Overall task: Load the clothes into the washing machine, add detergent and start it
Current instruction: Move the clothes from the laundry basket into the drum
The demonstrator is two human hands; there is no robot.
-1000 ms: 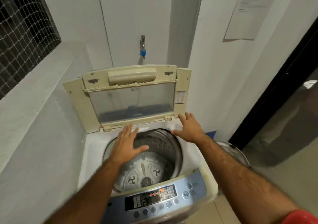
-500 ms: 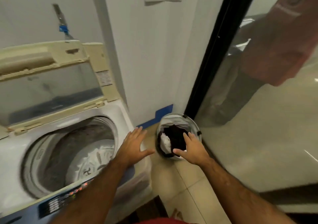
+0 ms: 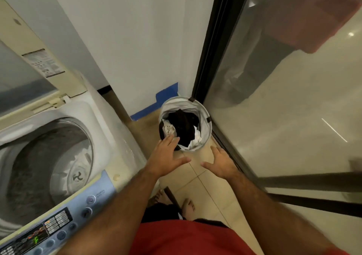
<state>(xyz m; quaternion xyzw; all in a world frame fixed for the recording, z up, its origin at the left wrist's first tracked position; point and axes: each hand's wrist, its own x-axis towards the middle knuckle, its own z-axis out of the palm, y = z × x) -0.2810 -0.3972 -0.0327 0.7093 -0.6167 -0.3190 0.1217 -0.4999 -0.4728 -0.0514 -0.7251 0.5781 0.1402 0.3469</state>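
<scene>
A top-loading washing machine (image 3: pixel 109 137) stands at the left, lid (image 3: pixel 27 43) raised, its steel drum (image 3: pixel 49 166) holding no clothes. Along its front edge runs a blue control panel (image 3: pixel 64 221) with a lit display. On the floor to the right sits a round grey laundry basket (image 3: pixel 205 125) filled with black and white clothes (image 3: pixel 184 127). My left hand (image 3: pixel 166 155) hovers open over the basket's near rim, fingers spread. Just right of the basket, my right hand (image 3: pixel 220 161) is open too and holds nothing.
A glass sliding door with a black frame (image 3: pixel 215 49) runs along the right, close behind the basket. A white wall (image 3: pixel 137 39) with blue tape (image 3: pixel 156 102) at its foot stands between machine and door. My bare feet (image 3: pixel 188 205) stand on beige tiles.
My view has swung right and down, from the open drum to the basket. Both hands left the machine's rim and now reach down toward the basket.
</scene>
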